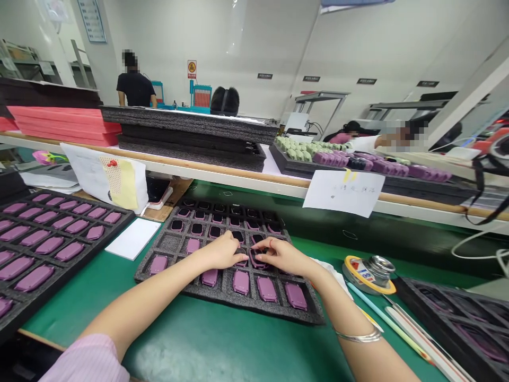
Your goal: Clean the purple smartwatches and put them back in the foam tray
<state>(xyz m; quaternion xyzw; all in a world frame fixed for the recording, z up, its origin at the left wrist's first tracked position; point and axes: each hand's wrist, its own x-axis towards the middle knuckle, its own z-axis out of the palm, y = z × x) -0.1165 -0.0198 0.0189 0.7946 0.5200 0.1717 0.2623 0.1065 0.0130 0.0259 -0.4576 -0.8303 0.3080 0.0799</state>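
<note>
A black foam tray (167, 244) of purple watch cases lies on the bench in front of me. In its front row the purple cases (240, 282) show plain faces; in the back rows the cases (215, 232) show dark, screen-like faces. My right hand (280, 254) reaches in from the right, its thumb and fingers closed around a dark-faced watch case (256, 259) over the tray's middle. Just left of it, my left hand (225, 250) is bent with curled fingers over neighbouring cells. What its fingertips grip, if anything, is hidden.
Another tray (129, 216) of purple cases stands left, beside a white pad (134, 237). On the right are a tape dispenser (369, 273), a blue pen-like stick (387, 318) and a dark tray (457, 318). A shelf (286, 183) with stacked foam crosses behind. Other people are beyond.
</note>
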